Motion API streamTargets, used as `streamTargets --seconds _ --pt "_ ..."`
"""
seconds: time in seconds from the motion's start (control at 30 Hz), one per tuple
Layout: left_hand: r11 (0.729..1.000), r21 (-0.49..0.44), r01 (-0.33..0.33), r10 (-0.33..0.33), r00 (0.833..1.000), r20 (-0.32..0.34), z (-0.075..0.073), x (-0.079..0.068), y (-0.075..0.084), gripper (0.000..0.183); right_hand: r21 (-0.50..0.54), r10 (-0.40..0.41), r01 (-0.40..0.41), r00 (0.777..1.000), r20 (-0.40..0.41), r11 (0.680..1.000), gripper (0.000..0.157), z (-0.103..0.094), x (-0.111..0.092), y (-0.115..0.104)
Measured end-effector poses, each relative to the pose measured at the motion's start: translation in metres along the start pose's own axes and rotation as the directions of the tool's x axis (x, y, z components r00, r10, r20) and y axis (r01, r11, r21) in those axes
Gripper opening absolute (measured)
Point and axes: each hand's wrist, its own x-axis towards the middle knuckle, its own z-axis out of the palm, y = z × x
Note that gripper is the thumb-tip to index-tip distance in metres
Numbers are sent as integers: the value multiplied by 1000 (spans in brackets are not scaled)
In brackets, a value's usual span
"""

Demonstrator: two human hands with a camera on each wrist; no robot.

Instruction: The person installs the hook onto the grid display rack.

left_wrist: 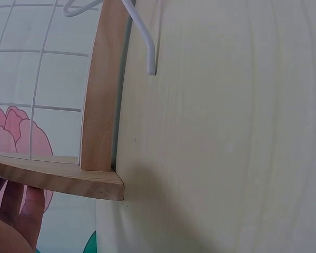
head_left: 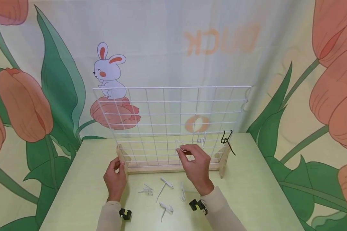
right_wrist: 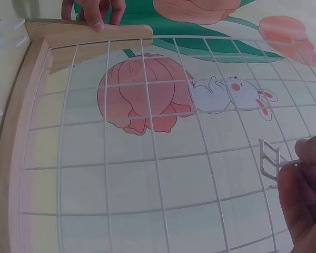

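Observation:
A white wire grid (head_left: 172, 87) stands upright in a wooden base (head_left: 162, 168) on the table. With thumb and fingertips, my right hand (head_left: 197, 165) pinches a white wire hook (right_wrist: 270, 163) by its prong, its frame against the grid's wires in the right wrist view. Whether the hook is seated cannot be told. My left hand (head_left: 115, 179) holds the base's left wooden foot (left_wrist: 68, 182), thumb on one side and fingers on the other. Another white hook (head_left: 202, 141) hangs on the grid, right of my right hand. Farther right hangs a black hook (head_left: 225, 140).
Several loose white hooks (head_left: 166, 183) lie on the pale table (head_left: 81, 192) in front of the base, between my forearms. Behind the grid hangs a curtain (head_left: 162, 48) printed with flowers and a rabbit. A black wrist camera (head_left: 125, 214) sits on my left sleeve.

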Motion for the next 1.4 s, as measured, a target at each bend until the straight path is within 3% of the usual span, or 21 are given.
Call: streamTargets --seconds 0.3,0.7,1.13,1.4 --pt "1000 0 11 -11 1000 8 0 -1 3 33 -32 -92 92 996 10 995 11 9 17 8" --pt "1000 8 -13 13 1000 -8 0 -2 3 31 -127 -215 223 974 70 967 8 19 32 22" --pt "1000 -7 -25 25 999 -21 0 -1 4 30 -161 -236 254 964 123 954 16 23 19 28" --pt "999 19 -36 36 999 -26 1 0 5 31 -170 -197 217 972 127 961 15 24 9 31"
